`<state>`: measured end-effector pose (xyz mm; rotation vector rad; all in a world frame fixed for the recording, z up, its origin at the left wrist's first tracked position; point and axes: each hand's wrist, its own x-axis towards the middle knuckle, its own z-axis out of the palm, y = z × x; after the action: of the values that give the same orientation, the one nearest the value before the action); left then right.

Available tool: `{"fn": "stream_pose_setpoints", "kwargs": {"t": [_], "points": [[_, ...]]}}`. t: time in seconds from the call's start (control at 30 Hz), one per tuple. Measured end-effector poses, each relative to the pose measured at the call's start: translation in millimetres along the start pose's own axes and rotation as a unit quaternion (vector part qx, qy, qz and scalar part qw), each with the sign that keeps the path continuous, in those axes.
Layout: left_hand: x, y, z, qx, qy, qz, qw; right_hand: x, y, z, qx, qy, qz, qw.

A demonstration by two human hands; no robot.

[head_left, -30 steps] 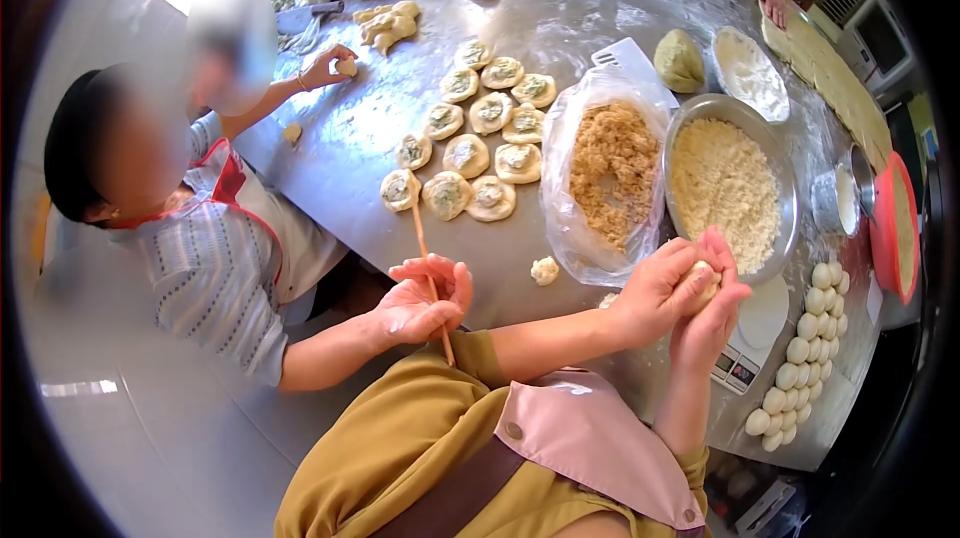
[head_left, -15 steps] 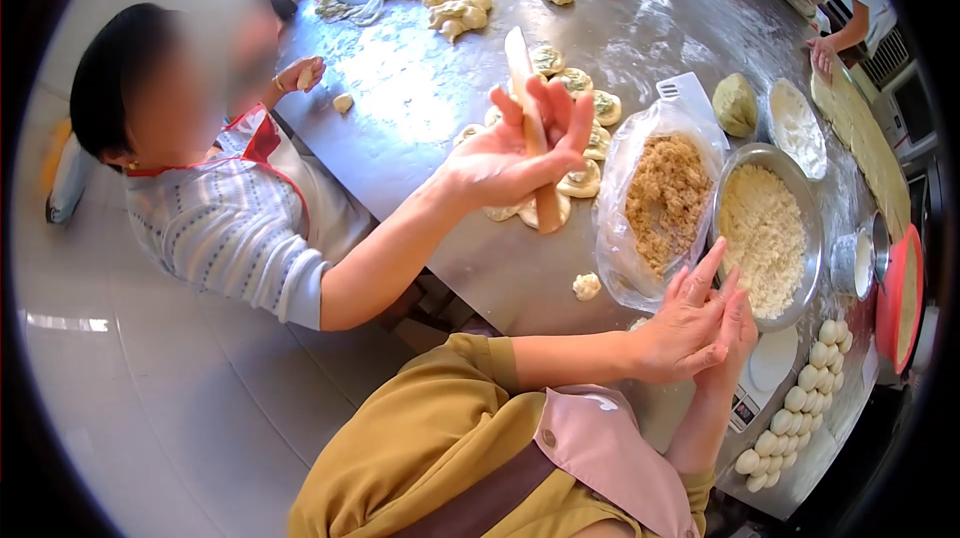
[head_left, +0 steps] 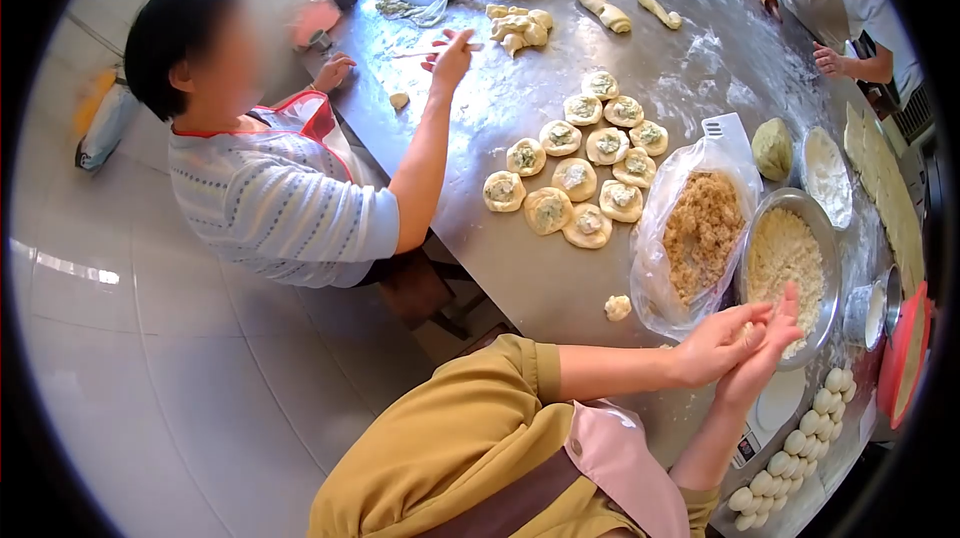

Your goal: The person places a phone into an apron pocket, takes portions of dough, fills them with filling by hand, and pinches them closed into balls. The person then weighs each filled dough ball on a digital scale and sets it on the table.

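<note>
Left hand point(head_left: 716, 346), fingers loosely bent, rests against the right hand point(head_left: 764, 350), which is open with fingers extended; what lies between the palms is mostly hidden, and whether the left grips it cannot be told. Both are at the near rim of the metal bowl point(head_left: 833, 268) of pale crumbs point(head_left: 786, 256) on the tabletop point(head_left: 500, 263). Beside the bowl — a plastic bag point(head_left: 650, 268) of brown filling point(head_left: 703, 228); nearer the body, rows of dough balls point(head_left: 800, 443).
</note>
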<state>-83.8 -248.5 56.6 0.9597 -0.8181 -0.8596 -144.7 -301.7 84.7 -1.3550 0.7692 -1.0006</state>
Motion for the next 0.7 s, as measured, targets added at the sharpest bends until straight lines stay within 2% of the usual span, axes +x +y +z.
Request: {"fn": "stream_pose_setpoints", "kwargs": {"t": [0.07,0.1,0.2,0.23,0.27,0.33,0.4,0.43,0.47,0.5,0.53,0.6,0.63,0.7], "points": [[-2.5,-0.8,-0.5,0.053,0.002,0.057,0.997,-0.5,-20.7,11.7,0.018,0.028,0.022,0.999],[-2.7,7.1,1.4,0.019,0.035,0.052,0.998,1.0,-22.9,9.8,0.046,0.013,0.019,0.999],[-5.9,4.4,-3.3,0.007,0.046,-0.005,0.999,-2.3,-35.3,14.1,0.129,0.04,0.03,0.99],[-3.5,4.8,-0.9,0.004,0.102,0.02,0.995,-0.7,-30.3,9.6,0.17,0.026,0.024,0.985],[-0.5,5.1,-2.7,-0.063,0.103,-0.072,0.99,-1.8,-29.0,10.6,0.168,0.04,0.025,0.985],[9.2,14.3,-15.5,-0.182,0.114,-0.159,0.964,-2.1,-26.7,15.1,0.159,0.069,0.026,0.984],[14.4,25.9,-26.6,-0.229,0.156,-0.184,0.943,-7.8,12.1,-8.6,0.054,-0.052,-0.035,0.997],[19.1,11.6,-27.0,-0.248,0.187,-0.15,0.939,-13.9,10.8,0.4,0.063,-0.042,0.033,0.997],[21.9,-3.1,-28.0,-0.264,0.218,-0.112,0.933,-17.6,16.6,2.8,0.036,-0.118,0.034,0.992],[20.4,4.8,-28.3,-0.244,0.198,-0.12,0.942,-24.7,11.1,18.2,-0.026,-0.102,0.012,0.994],[16.2,1.1,-29.0,-0.211,0.152,-0.066,0.963,-26.0,18.8,19.7,-0.087,-0.081,-0.026,0.993],[6.8,3.6,-39.8,-0.215,0.066,-0.082,0.971,-28.8,13.7,12.5,-0.111,-0.079,-0.008,0.991],[4.9,17.6,-45.5,-0.232,0.005,-0.077,0.97,-26.6,9.8,6.4,-0.088,-0.118,0.031,0.989],[4.9,29.4,-48.2,-0.136,0.014,-0.006,0.991,-18.6,3.3,-5.9,-0.036,-0.196,0.106,0.974]]}}
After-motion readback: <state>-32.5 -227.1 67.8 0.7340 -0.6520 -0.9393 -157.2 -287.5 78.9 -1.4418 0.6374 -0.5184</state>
